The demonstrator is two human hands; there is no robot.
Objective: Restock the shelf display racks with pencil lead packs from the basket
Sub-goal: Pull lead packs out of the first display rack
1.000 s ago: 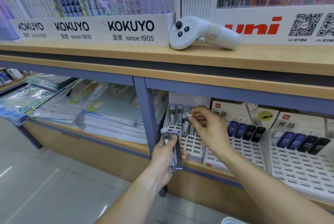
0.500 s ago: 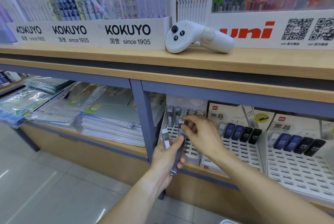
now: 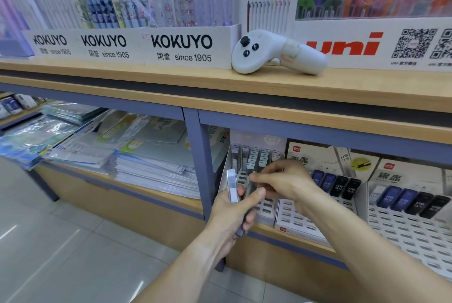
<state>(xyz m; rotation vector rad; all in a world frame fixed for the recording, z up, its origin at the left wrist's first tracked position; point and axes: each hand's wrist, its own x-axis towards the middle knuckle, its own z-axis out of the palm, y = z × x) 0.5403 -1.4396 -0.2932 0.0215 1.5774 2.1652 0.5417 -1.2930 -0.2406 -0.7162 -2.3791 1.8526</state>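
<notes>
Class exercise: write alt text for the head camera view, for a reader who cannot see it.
A person's left hand grips several pencil lead packs while the right hand pinches one of them, in front of a white slotted display rack on a lower shop shelf. A white handheld controller lies on the wooden shelf above.

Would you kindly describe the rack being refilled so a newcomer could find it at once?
Find the white controller lying on the wooden top shelf; look below it, just right of the blue-grey post. The leftmost rack there stands behind both hands. Unlike the neighbouring racks with dark blue and black packs, it holds pale grey packs.
</notes>
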